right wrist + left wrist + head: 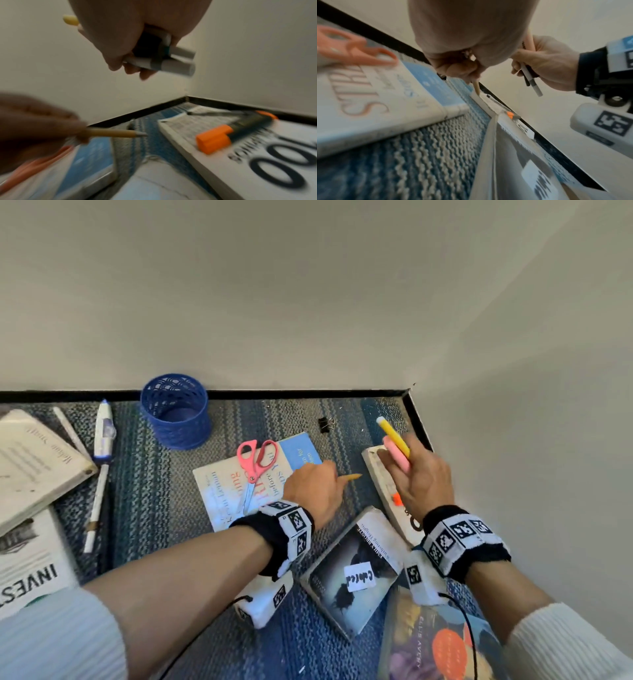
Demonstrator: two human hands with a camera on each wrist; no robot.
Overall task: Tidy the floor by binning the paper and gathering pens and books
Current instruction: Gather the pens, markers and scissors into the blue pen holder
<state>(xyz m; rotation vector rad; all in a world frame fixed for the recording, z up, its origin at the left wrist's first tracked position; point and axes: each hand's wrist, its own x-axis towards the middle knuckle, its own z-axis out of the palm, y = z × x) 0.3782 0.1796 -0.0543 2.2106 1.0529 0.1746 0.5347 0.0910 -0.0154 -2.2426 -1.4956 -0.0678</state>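
Observation:
My left hand [313, 489] pinches a wooden pencil [351, 477], its tip pointing right over the carpet; the same pencil [118, 133] shows in the right wrist view. My right hand [416, 474] grips a bundle of pens [394, 445], a yellow one and a pink one sticking up, with grey marker ends [178, 63] below the fist. Under it lies a white book [387, 491] with an orange-capped highlighter [223, 136] and a dark pen [211, 113] on it. A blue mesh pen cup [175, 412] stands by the wall.
Pink scissors [255, 465] lie on a pale blue book [226, 494]. Several more books lie about: a dark one [349, 573], a colourful one [435, 642], others at left [34, 467]. White pens [102, 433] lie left; a binder clip [325, 424] sits near the wall.

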